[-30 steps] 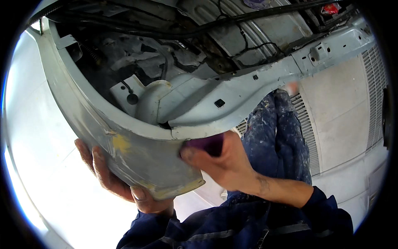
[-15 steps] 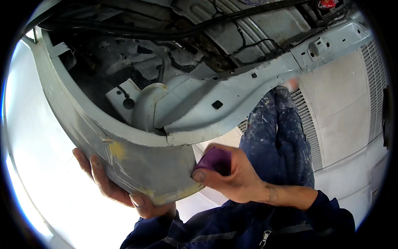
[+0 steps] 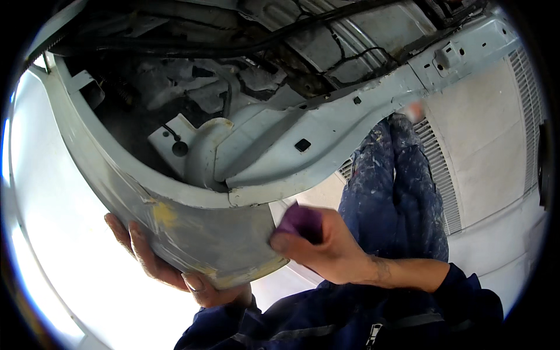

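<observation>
Gripping, right hand [image 3: 331, 252]: fingers and thumb curled around a bent purple sheet [image 3: 303, 221], its folded edge standing up between them; slightly blurred.
Purple sheet: in the right hand, at the right end of the grey panel; whether it touches the panel there I cannot tell.
Supporting, left hand [image 3: 166, 273]: partly spread, fingers against the far lower side of the panel, thumb over its lower edge; the palm is mostly hidden.
Grey panel [image 3: 216, 239]: curved, between the two hands, just below the pale rim [image 3: 157, 185]; streaked, with a yellow patch [image 3: 166, 214] on its left part and yellowish marks along the lower edge.
Pale metal beam [image 3: 326, 137]: runs from the rim toward the upper right, pierced by a dark square hole [image 3: 302, 144].
Black hose [image 3: 245, 49]: crosses above the beam.
Clothing: dark blue jacket [image 3: 303, 318], paint-flecked blue trousers [image 3: 379, 192].
Floor: slatted grate [image 3: 438, 169] beside the legs.
</observation>
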Motion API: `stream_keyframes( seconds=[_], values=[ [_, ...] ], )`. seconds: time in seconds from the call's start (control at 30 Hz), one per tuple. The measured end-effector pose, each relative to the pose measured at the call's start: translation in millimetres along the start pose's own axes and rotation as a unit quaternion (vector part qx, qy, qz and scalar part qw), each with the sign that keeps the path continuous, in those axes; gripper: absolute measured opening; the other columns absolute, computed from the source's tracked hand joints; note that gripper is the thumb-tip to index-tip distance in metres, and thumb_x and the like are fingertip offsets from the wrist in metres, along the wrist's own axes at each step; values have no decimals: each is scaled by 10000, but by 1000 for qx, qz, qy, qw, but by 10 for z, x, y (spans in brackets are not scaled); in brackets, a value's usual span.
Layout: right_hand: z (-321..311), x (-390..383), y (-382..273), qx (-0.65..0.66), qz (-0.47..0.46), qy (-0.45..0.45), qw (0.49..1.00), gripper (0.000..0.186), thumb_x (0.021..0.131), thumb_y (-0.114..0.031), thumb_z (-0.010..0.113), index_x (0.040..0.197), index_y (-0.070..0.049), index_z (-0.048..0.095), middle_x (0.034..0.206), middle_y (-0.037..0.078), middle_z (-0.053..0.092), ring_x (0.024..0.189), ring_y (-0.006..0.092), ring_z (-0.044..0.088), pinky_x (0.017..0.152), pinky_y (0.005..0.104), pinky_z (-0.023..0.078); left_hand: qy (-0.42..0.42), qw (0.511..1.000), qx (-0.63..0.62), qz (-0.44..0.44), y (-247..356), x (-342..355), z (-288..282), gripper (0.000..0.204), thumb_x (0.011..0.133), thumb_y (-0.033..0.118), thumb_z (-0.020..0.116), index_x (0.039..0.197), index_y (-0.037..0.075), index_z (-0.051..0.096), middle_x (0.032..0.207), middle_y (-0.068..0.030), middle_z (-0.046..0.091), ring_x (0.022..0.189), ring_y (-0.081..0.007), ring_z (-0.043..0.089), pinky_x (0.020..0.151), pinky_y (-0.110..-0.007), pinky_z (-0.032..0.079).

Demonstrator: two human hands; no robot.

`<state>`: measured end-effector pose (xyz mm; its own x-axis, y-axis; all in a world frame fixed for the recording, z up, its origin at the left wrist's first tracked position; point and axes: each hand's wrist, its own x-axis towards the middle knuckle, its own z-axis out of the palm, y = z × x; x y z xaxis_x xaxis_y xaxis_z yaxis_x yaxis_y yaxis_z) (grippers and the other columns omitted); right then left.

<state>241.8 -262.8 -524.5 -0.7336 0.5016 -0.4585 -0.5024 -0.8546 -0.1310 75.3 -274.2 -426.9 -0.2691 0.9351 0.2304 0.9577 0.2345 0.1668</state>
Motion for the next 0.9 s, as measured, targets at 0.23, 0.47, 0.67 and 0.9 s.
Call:
stream_keyframes(
  seconds=[0.23,0.47,0.67,0.9],
  values=[
    [25,26,-8,20,-59,17,998,181,959,-156,694,951,19,650,745,-16,607,676,44,512,575,229,411,16,1000,-11,-1,-41,-21,-10,759,864,713,349,1504,306,343,1631,-86,187,1519,-365,187,1185,-612,311],
    [24,116,46,-4,-82,-11,997,167,974,-149,680,949,11,639,772,-24,596,705,30,491,593,232,402,35,996,29,75,-184,34,7,748,892,657,276,1492,218,358,1532,-72,383,1502,-367,244,1219,-607,228],
    [11,134,103,-52,35,-54,997,157,968,-113,663,1023,32,638,779,-19,611,724,35,512,611,231,425,-15,972,118,203,-321,-33,-172,773,844,691,550,1479,350,269,1501,-42,411,1465,-426,292,1202,-661,253],
    [21,159,130,18,40,-49,998,157,956,-115,678,1020,27,658,758,-21,609,679,35,522,588,231,428,-16,967,132,219,-560,-110,-308,797,805,676,697,1417,433,247,1455,10,439,1429,-457,341,1177,-678,311]
  ],
)
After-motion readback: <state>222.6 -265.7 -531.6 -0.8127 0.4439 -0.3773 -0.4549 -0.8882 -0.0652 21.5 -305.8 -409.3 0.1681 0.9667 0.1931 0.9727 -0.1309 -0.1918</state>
